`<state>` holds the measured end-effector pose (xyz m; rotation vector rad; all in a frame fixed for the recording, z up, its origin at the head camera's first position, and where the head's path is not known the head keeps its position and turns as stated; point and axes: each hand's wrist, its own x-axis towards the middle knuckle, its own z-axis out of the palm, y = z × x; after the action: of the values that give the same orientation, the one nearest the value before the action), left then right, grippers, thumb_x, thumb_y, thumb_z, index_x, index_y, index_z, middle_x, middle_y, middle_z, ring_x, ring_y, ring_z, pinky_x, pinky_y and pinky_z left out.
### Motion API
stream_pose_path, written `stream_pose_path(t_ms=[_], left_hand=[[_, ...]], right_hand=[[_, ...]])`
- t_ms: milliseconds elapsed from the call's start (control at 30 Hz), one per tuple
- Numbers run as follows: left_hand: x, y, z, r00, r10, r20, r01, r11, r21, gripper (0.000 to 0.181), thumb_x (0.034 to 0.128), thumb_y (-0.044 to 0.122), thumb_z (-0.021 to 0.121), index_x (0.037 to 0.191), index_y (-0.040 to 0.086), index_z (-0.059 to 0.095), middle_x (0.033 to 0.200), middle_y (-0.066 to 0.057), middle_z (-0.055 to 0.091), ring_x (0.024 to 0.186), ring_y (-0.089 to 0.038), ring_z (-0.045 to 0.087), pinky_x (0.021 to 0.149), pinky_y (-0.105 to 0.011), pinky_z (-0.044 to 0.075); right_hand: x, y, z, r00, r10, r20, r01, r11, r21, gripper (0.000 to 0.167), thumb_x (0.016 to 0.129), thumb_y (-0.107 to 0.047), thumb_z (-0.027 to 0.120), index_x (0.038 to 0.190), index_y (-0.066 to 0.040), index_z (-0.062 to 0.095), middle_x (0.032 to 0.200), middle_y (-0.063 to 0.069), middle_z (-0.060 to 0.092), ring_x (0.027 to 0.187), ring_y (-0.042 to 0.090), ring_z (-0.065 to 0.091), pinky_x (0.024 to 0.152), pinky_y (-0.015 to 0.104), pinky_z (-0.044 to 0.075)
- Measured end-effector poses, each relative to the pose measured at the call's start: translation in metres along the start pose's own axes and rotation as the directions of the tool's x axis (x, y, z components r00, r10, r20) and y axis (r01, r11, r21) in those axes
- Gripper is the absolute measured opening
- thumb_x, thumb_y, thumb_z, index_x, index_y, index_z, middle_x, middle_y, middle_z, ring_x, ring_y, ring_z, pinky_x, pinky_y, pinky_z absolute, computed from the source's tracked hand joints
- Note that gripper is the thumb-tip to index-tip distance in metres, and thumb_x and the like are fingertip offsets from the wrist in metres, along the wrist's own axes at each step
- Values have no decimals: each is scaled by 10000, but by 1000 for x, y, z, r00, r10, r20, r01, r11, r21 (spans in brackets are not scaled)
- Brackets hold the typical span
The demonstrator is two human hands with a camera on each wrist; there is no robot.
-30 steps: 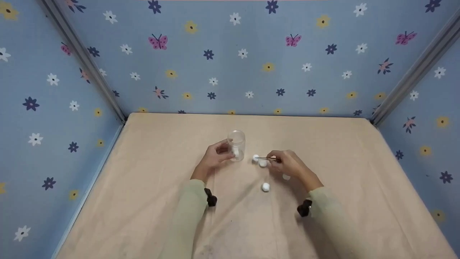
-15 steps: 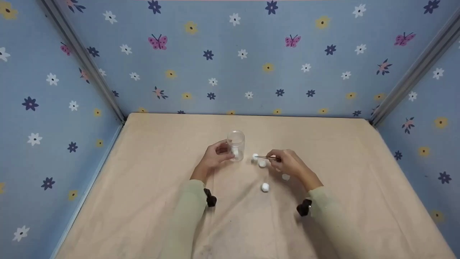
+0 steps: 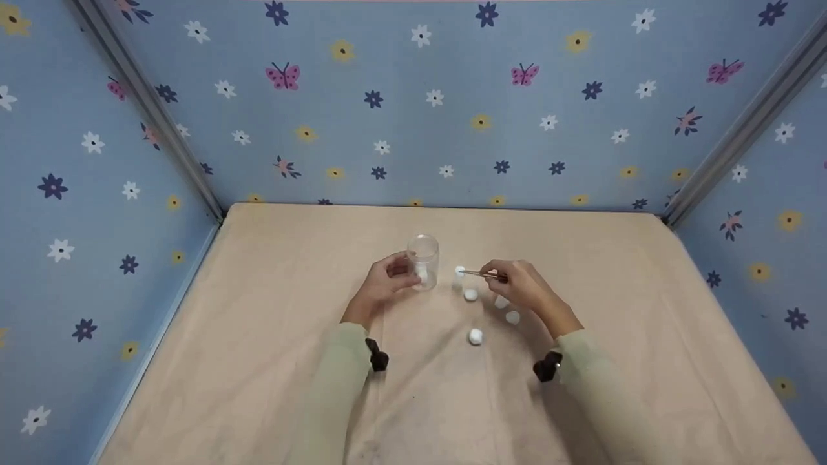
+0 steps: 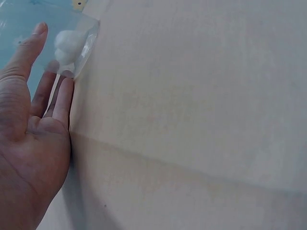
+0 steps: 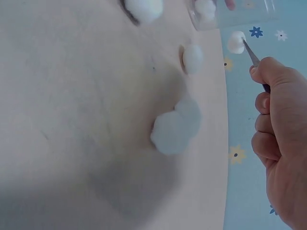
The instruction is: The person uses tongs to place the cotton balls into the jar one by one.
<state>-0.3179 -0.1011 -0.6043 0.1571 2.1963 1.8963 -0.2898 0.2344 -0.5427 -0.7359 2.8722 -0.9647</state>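
Observation:
In the head view my left hand (image 3: 382, 288) holds a clear plastic jar (image 3: 423, 253) upright on the table, thumb on one side and fingers on the other. White cotton balls (image 4: 69, 45) sit at the jar's bottom in the left wrist view. My right hand (image 3: 524, 284) grips slim metal tweezers (image 3: 479, 274). Their tips pinch one cotton ball (image 5: 236, 42), raised above the table just right of the jar. Several loose cotton balls lie below and beside the right hand, among them one close to the jar (image 3: 471, 294) and one nearer the front (image 3: 475, 336).
A beige cloth (image 3: 271, 387) with creases covers the table. Blue flowered panels (image 3: 413, 103) stand behind it and on both sides, joined by grey metal posts (image 3: 743, 123). A dark strapped device sits at each wrist.
The right hand has lifted the tweezers and their cotton ball up and away from the ball beside it. Another cotton ball now shows below that hand. The left hand and jar stay put.

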Motion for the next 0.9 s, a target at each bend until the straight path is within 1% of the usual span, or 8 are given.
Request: stream_pose_path(t_ms=[167,367,500,667,733,833,900], left_hand=[[1,0,0,1000,1,-1,-1,1000,-2,687,1035,65,810,1663,55,531,1595,-223,639,1517,-401,609,1325,-502,500],[1,-2,1,1000,3,-2,-3,1000,-13,671,1034,60,813,1649,50,545,1588,-220,645,1512,-394,616,1324,-498,501],[0,-2,1,1000,-13,-4,13,1000,-25,670,1027,50,820,1641,55,553,1588,-209,646,1519,-382,613,1331,-492,495],[0,-1,0,1000,-6,-1,6,1000,-12,669,1031,48,812,1646,51,548,1593,-219,644,1528,-396,606,1330,-497,495],[0,0,1,1000,-3,1,3,1000,-5,671,1033,57,813,1648,51,545,1597,-220,641,1529,-398,605,1329,-500,497],[0,0,0,1000,-8,-2,8,1000,-8,666,1031,54,815,1643,54,551,1596,-218,642,1522,-395,609,1325,-503,500],[0,0,0,1000,-13,-5,13,1000,-11,663,1030,56,817,1638,55,556,1593,-213,645,1519,-390,613,1322,-502,504]], right_hand=[[2,-2,-3,999,-18,-37,18,1000,-4,197,1080,-83,687,1228,-72,817,750,64,677,627,82,402,616,247,333],[4,-4,-6,997,-39,-65,39,999,-5,186,1071,-74,704,1214,-61,822,781,96,726,627,81,412,608,237,335],[7,-7,-10,996,-49,-73,49,999,-13,180,1065,-68,708,1204,-58,823,815,102,757,642,83,441,618,233,351],[10,-9,-16,995,-53,-85,51,998,-26,185,1048,-58,710,1194,-66,822,757,70,698,644,92,439,626,243,346],[12,-10,-19,995,-55,-89,53,998,-26,188,1045,-56,711,1196,-62,822,755,70,696,646,99,444,626,246,350],[13,-13,-22,995,-56,-87,55,998,-21,193,1049,-61,710,1205,-57,823,792,97,735,657,113,460,633,254,363],[14,-15,-23,995,-51,-81,50,999,-19,201,1053,-65,709,1219,-55,822,846,114,775,670,118,480,642,258,380]])
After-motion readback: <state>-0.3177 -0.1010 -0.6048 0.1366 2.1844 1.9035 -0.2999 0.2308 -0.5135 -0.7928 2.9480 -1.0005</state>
